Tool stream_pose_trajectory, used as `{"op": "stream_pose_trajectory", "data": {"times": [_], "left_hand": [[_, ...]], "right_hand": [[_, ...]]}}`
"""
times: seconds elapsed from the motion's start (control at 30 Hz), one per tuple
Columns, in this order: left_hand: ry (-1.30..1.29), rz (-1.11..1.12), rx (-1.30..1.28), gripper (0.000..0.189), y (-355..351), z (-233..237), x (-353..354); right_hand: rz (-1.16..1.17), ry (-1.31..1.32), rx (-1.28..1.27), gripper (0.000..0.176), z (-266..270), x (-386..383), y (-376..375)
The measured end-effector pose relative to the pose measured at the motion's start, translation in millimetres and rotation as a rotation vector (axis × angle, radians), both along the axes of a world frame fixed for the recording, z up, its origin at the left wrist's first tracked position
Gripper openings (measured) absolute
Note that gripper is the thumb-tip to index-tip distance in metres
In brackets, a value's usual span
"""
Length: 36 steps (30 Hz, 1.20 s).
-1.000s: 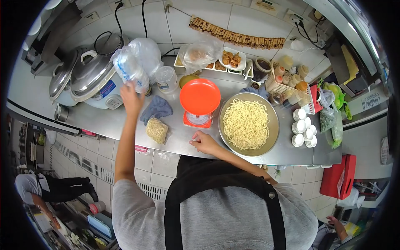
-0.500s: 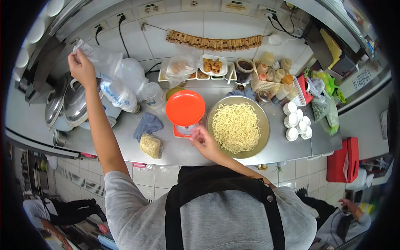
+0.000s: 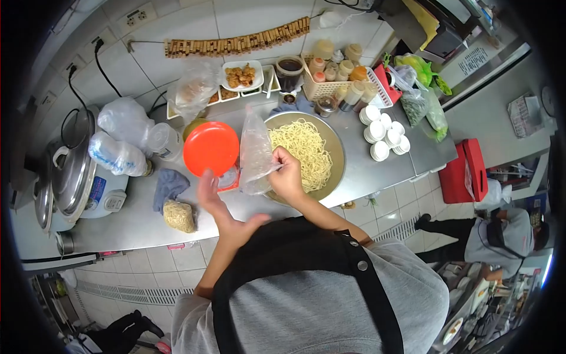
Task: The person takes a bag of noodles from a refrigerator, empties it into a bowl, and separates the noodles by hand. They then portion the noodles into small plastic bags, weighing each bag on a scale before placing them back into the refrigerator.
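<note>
My right hand (image 3: 286,175) is closed on the edge of a clear plastic bag (image 3: 254,156), which hangs at the left rim of a large metal bowl (image 3: 337,172). Yellow noodles (image 3: 302,150) fill much of that bowl. With fingers spread and nothing in it, my left hand (image 3: 226,215) hovers in front of a round orange-red plate (image 3: 211,148). The plate sits on a small scale with an orange-red edge (image 3: 229,179), mostly hidden beneath it. A filled bag of noodles (image 3: 178,216) lies to the left, against a blue-grey cloth (image 3: 170,187).
Lidded pots (image 3: 73,171) and white plastic bags (image 3: 121,154) stand at the left. Behind are a plate of fried pieces (image 3: 242,75) and a basket of bottles (image 3: 321,87). Stacked white cups (image 3: 383,133) stand at the right. Another person (image 3: 501,239) is behind me at the right.
My left hand has come down from the plastic bags at the upper left to near the plate. A clear bag is now in my right hand. The view has turned.
</note>
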<state>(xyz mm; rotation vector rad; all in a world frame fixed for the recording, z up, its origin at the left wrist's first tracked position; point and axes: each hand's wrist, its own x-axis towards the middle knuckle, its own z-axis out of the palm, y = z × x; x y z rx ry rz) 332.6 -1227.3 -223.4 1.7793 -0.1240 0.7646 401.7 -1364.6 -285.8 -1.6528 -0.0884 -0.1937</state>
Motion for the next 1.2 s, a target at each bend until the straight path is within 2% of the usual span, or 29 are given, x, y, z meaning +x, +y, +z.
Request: {"op": "stream_pose_trajectory", "data": {"times": [0.03,0.07,0.1,0.13,0.17,0.2,0.27,0.3,0.33,0.37,0.4,0.43,0.47,0.5,0.53,0.6,0.63,0.67,0.73,0.77,0.83,0.87,0.93,1.03,1.13,1.17,1.2], "left_hand": [[-0.081,-0.035,0.363,0.047,-2,0,-6],[-0.075,-0.036,0.353,0.047,0,-21,-4],[-0.039,-0.197,0.154,0.033,11,-58,2],[-0.008,-0.354,-0.045,0.023,25,-79,7],[-0.086,-0.459,-0.102,0.022,41,-79,18],[-0.085,-0.453,-0.104,0.022,49,-71,26],[0.035,-0.356,0.104,0.034,58,-54,37],[0.040,-0.350,0.103,0.034,58,-54,39],[0.140,-0.240,0.300,0.041,56,-54,39],[0.237,-0.125,0.493,0.048,55,-53,38],[0.236,-0.117,0.490,0.048,56,-51,36],[0.266,-0.111,0.255,0.052,57,-47,34],[0.293,-0.108,0.021,0.057,58,-42,32],[0.225,-0.137,0.055,0.063,64,-41,30],[0.224,-0.133,0.052,0.063,64,-37,25],[0.341,-0.122,-0.183,0.064,65,-29,13],[0.293,-0.116,-0.159,0.065,68,-36,12],[0.293,-0.114,-0.158,0.065,68,-35,9],[0.373,-0.170,-0.218,0.065,67,-32,3],[0.372,-0.170,-0.220,0.065,66,-32,1],[0.345,-0.127,-0.252,0.065,63,-34,1],[0.343,-0.123,-0.258,0.065,63,-36,1],[0.368,-0.097,-0.313,0.064,66,-40,-2],[0.365,-0.094,-0.315,0.064,72,-44,-1],[0.366,-0.090,-0.298,0.063,72,-43,0],[0.366,-0.091,-0.296,0.063,72,-43,0],[0.361,-0.095,-0.301,0.063,71,-44,1]], "right_hand": [[0.071,0.032,0.028,0.024,2,-5,-3],[0.144,0.062,0.058,0.023,6,-10,-4],[0.216,-0.124,0.046,0.023,10,-15,-2],[0.220,-0.121,0.042,0.023,15,-16,-7],[0.366,-0.105,0.082,0.023,19,-16,-16],[0.512,-0.086,0.123,0.023,22,-16,-24],[0.532,-0.074,0.071,0.025,12,5,-37],[0.604,0.070,0.176,0.023,8,17,-41],[0.673,0.215,0.281,0.024,3,29,-45],[0.553,0.200,0.066,0.040,-2,45,-52],[0.429,0.178,-0.148,0.062,-9,64,-62],[0.435,0.173,-0.151,0.062,-23,83,-78],[0.277,0.208,-0.544,0.085,-42,101,-95],[0.105,0.241,-0.931,0.109,-57,109,-105],[0.108,0.239,-0.933,0.109,-65,108,-106],[0.235,0.291,-1.326,0.122,-72,96,-99],[0.266,0.282,-1.497,0.119,-72,88,-92],[0.268,0.281,-1.496,0.119,-68,91,-91],[0.373,0.444,-1.332,0.102,-63,96,-91],[0.372,0.444,-1.334,0.102,-59,99,-92],[0.341,0.443,-1.249,0.078,-48,105,-96],[0.344,0.440,-1.255,0.078,-35,104,-99],[0.282,0.241,-1.091,0.057,2,94,-102],[0.248,0.164,-0.940,0.055,56,80,-102],[0.372,0.099,-0.870,0.062,59,83,-111],[0.371,0.099,-0.868,0.062,49,84,-114],[0.366,0.097,-0.897,0.069,29,85,-118]]}}
